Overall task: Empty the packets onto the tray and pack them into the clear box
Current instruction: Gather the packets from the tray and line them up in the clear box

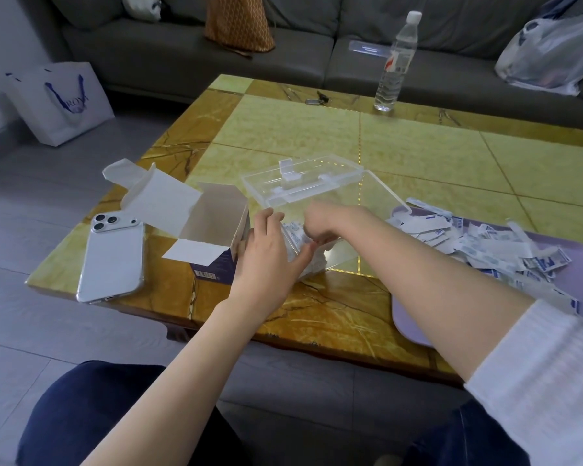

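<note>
The clear box (367,200) stands open in the middle of the table, its lid (300,178) tipped back. Several white-and-blue packets (295,232) lie inside its near left end. My left hand (271,252) rests against the box's left wall with fingers spread and fairly straight. My right hand (323,220) reaches down into the box, fingers curled onto the packets there; its fingertips are partly hidden. A heap of loose packets (492,243) covers the lilac tray (414,327) at the right, under my right forearm.
An opened cardboard packet box (209,223) stands left of the clear box, next to a white phone (113,257). A water bottle (396,62) and keys (317,99) are at the far edge. Sofa, bags behind.
</note>
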Demonstrator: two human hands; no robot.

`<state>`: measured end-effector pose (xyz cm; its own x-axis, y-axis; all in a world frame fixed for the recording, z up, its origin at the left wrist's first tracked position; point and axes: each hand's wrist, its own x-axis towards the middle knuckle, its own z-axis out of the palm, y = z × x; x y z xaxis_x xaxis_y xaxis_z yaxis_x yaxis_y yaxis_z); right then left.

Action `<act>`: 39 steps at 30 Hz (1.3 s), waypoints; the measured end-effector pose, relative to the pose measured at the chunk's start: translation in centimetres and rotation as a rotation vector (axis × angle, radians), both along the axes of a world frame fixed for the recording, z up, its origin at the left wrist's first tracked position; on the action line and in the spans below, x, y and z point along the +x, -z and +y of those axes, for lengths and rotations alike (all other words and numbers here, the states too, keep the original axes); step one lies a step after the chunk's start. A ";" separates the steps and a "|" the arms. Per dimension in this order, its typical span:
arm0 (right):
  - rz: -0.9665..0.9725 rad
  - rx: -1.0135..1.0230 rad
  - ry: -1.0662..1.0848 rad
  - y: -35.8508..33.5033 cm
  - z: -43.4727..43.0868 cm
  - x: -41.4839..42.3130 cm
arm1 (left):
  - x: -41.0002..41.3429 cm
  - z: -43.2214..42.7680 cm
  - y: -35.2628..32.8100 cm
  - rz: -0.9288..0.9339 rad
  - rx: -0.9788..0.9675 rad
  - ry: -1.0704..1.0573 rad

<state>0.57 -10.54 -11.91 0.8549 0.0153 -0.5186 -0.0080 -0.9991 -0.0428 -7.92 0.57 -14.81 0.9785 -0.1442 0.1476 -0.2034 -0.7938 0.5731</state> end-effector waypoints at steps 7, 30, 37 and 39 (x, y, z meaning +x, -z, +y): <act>-0.031 0.032 -0.016 0.0 -0.2 -0.1 | 0.0 0.0 -0.1 -0.003 0.008 -0.003; -0.009 0.268 0.121 0.5 -1.0 0.5 | 0.1 0.1 0.0 0.000 -0.018 0.002; 0.173 0.081 0.155 0.5 -0.4 1.4 | 0.1 0.2 -0.1 0.010 -0.057 0.012; 0.179 0.033 0.113 0.2 -0.4 1.3 | 0.2 0.2 -0.1 0.010 -0.067 0.013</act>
<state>1.86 -10.92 -12.16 0.7467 -0.0557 -0.6628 -0.1302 -0.9895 -0.0634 -7.69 0.78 -14.68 0.9780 -0.1472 0.1477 -0.2077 -0.7508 0.6271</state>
